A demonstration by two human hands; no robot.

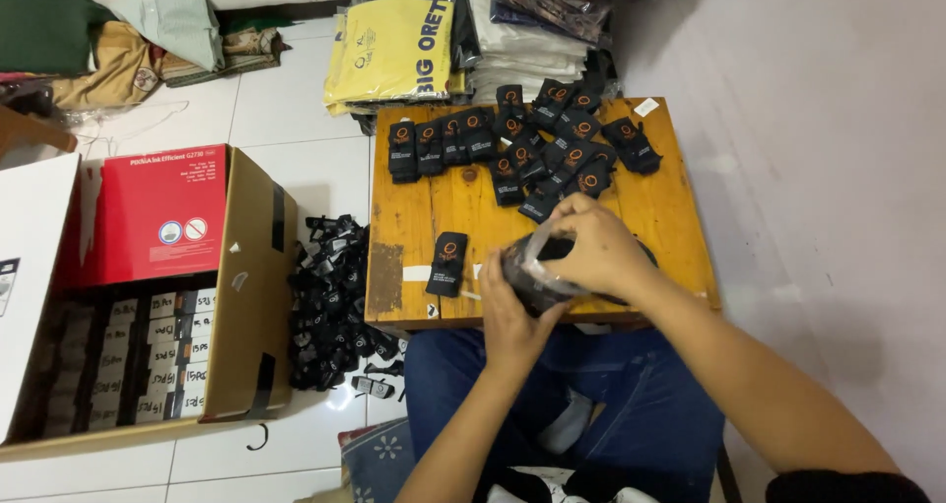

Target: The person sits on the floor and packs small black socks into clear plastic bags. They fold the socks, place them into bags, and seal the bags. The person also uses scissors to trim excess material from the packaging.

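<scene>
Left hand (pixel 512 316) grips the black item in clear plastic wrap (pixel 537 271) from below, fingers curled. Right hand (pixel 591 247) closes over its top. One black packet (pixel 447 264) lies just left of both.

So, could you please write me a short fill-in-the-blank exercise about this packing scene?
1. Both hands, left hand and right hand, hold a clear plastic ____ with a dark item inside.
2. One single black pack lies alone on the wooden ____.
3. The open cardboard box stands on the floor to the table's ____.
4. A heap of black items lies between the box and the ____.

Missing words: bag; table; left; table
</scene>
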